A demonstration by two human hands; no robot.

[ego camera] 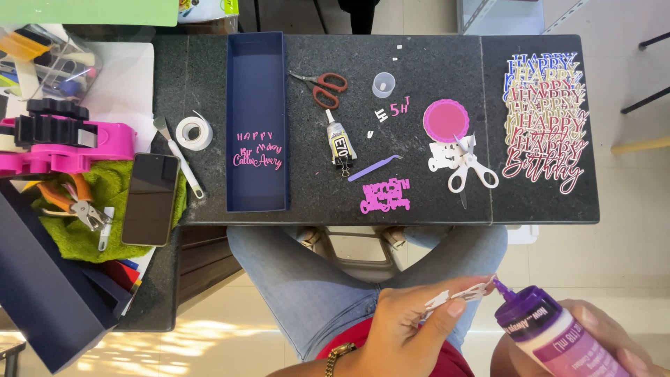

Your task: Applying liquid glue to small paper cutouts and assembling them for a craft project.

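Lower centre of frame, below the counter [419, 213] edge and over the lap: left hand [408, 324] pinches a white paper cutout [457, 296] between thumb and fingers. Just right, the purple glue bottle [551, 331] nozzle touches the cutout's right end; right hand [614, 335] is wrapped closed around the bottle at lower right. Open floor flanks both hands.

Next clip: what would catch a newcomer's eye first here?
Low in the frame, the left hand pinches a small white paper cutout while the right hand tips a purple glue bottle nozzle onto it. Next come the stacked cut-paper greetings at the dark table's right end and the pink tape dispenser at far left.
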